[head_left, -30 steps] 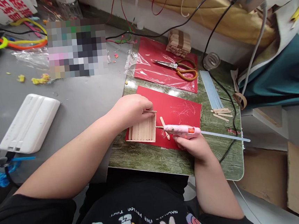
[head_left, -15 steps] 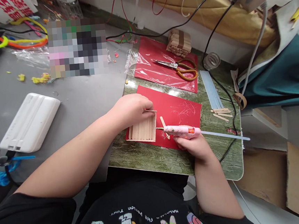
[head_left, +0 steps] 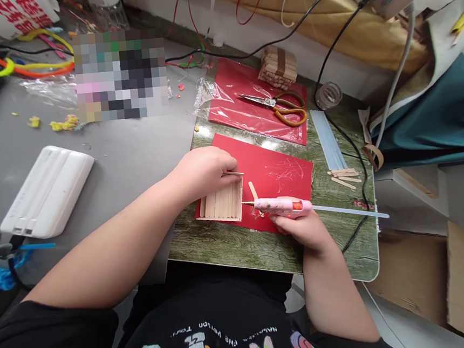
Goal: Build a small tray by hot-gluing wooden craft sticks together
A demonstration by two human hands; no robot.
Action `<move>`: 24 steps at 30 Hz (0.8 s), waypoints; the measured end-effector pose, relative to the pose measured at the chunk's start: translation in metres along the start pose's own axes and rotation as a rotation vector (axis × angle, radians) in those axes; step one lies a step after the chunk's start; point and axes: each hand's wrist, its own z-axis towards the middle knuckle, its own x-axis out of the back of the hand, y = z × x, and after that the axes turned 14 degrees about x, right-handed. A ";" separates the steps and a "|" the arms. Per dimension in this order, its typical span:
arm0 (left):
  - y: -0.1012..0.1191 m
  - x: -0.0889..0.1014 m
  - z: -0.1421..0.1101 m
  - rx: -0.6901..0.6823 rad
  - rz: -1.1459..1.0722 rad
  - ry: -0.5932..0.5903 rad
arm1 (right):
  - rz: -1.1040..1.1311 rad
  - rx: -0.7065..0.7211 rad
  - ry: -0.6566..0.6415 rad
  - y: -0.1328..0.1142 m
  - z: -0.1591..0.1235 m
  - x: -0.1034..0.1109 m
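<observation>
My left hand (head_left: 214, 167) is closed at the far edge of a small tray of wooden craft sticks (head_left: 220, 203), its fingers pinching a stick (head_left: 234, 173) there. The tray has a floor of sticks laid side by side and thin raised edges. My right hand (head_left: 301, 225) is wrapped round a pink hot glue gun (head_left: 279, 206). The gun's metal nozzle points left, at the tray's right edge; whether it touches cannot be made out. A long clear glue stick (head_left: 351, 210) juts from its back. A loose craft stick (head_left: 255, 193) lies behind the nozzle.
Red card (head_left: 280, 164) with glue strings lies under the tray. Beyond it, scissors (head_left: 272, 103) and a bundle of craft sticks (head_left: 277, 67) rest on wrapped red sheets. Glue sticks (head_left: 328, 138), a glass jar (head_left: 328, 95) and a black cable (head_left: 353, 147) are at right; a white power bank (head_left: 46, 190) is at left.
Both hands stay nearly where they were, the left on the tray. The glue gun has shifted very slightly, its nozzle a touch lower beside the tray's right edge.
</observation>
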 end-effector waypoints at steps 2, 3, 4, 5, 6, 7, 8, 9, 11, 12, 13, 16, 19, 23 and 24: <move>0.000 0.000 0.000 0.004 -0.001 -0.001 | -0.010 0.015 -0.004 -0.001 0.000 0.000; 0.000 0.000 0.000 0.007 0.000 -0.003 | -0.015 0.024 -0.006 -0.002 0.001 -0.001; 0.000 0.000 0.000 0.011 0.002 -0.006 | -0.019 0.031 -0.008 -0.002 0.001 0.000; 0.000 0.000 0.000 0.014 0.004 -0.009 | -0.023 0.038 -0.012 -0.003 0.001 0.000; 0.000 0.001 0.001 0.017 0.005 -0.012 | -0.026 0.044 -0.017 -0.003 0.001 0.000; 0.000 0.001 0.001 0.017 0.006 -0.013 | -0.030 0.046 -0.023 -0.003 0.001 0.001; 0.001 0.001 0.001 0.016 0.006 -0.013 | -0.036 0.047 -0.028 -0.003 0.001 0.001; 0.001 0.001 0.000 0.013 0.006 -0.011 | -0.043 0.049 -0.031 -0.003 0.001 0.002; 0.001 0.002 0.000 0.010 0.008 -0.008 | -0.058 0.053 -0.030 -0.002 0.000 0.002; 0.002 0.002 0.000 0.010 0.012 -0.008 | -0.063 0.055 -0.030 -0.001 0.000 0.003; 0.002 0.002 0.000 0.010 0.015 -0.008 | -0.066 0.057 -0.032 -0.001 -0.001 0.003; 0.001 0.001 0.000 0.005 0.015 0.000 | -0.063 0.060 -0.037 0.001 -0.002 0.004; 0.001 0.001 0.000 -0.003 0.010 0.011 | -0.061 0.077 -0.045 0.004 -0.003 0.005; 0.001 0.001 0.000 0.000 0.015 0.011 | -0.054 0.105 -0.079 0.005 -0.003 0.006; 0.001 0.001 0.000 0.005 0.017 0.010 | -0.052 0.107 -0.082 0.004 -0.002 0.006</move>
